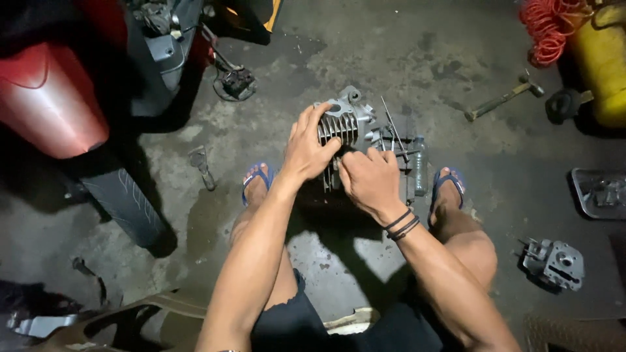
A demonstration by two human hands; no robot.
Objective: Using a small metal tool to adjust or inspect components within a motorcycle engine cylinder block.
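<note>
A grey finned engine cylinder block (344,122) stands on the concrete floor between my feet. My left hand (308,146) wraps over its left side and grips the fins. Just right of it, my right hand (370,179) is closed against the lower front of the block, its fingertips hidden; whether it holds a small part cannot be told. Long thin studs (393,129) stick up from the metal parts beside the block.
A red motorcycle (49,98) and its tyre (124,199) fill the left. A hammer (503,99) lies at upper right near a yellow tank (603,58) with an orange coiled hose (546,29). A cylinder head (555,264), a metal tray (596,193) and a plastic bottle (419,166) lie on the right.
</note>
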